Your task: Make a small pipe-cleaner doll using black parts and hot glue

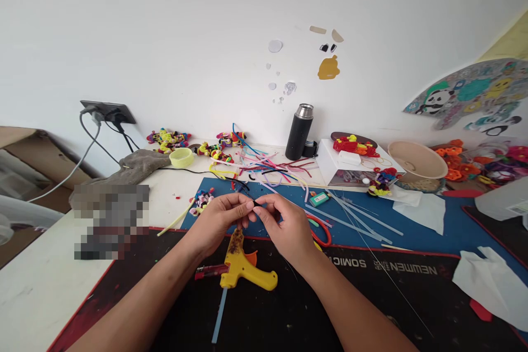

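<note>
- The left hand (235, 212) and right hand (286, 225) meet at the centre of the frame, thumbs and forefingers pinched together, with the other fingers loosely curled.
- Between their fingertips is a small, thin black piece (255, 203), mostly hidden by the fingers, so its full shape cannot be told.
- Just below the hands, lower centre, a yellow plastic glue gun (247, 276) with an orange trigger lies on a black mat with a red edge (177, 324); a translucent glue stick (220, 316) juts from its rear.
- Just left of the left hand, a small multicoloured fuzzy figure (203, 201) lies on a blue mat (424, 242).
- Right of the right hand are a red looped handle (330, 235), a small green-and-white box (319, 199) and long translucent sticks (363, 217).
- Behind the hands, upward in the frame, a tangle of multicoloured fuzzy stems (274, 165) spreads over the white surface (41, 291).
- Right of centre, a black cylindrical bottle with a silver top (299, 135) stands upright near the wall, beside a white box (330, 162).
</note>
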Demonstrator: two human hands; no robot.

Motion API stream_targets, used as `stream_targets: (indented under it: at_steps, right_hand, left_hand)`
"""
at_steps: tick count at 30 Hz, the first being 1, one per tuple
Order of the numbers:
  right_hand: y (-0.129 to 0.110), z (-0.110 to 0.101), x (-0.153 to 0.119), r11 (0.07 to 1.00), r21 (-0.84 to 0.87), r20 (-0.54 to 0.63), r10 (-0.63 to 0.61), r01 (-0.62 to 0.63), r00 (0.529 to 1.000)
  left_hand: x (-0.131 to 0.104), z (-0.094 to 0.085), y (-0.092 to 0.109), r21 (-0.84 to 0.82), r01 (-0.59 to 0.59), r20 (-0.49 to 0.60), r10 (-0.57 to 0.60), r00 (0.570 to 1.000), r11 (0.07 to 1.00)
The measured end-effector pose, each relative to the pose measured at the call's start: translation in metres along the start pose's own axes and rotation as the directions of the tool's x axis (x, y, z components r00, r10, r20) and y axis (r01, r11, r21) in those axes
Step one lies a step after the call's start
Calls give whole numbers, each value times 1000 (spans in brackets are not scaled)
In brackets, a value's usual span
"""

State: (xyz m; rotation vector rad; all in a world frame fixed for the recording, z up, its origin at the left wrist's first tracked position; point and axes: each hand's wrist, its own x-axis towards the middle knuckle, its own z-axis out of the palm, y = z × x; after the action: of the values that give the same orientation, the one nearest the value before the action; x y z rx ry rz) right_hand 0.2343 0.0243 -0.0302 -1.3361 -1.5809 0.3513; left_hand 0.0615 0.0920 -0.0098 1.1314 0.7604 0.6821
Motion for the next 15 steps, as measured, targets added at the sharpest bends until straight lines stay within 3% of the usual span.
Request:
stream_targets:
  at_steps: [15]
  right_hand:
    - [1, 0, 0, 1000, -24, 10, 6, -6, 1000]
  left_hand:
    - [0, -1, -1, 14, -2, 5, 2, 1000, 1000]
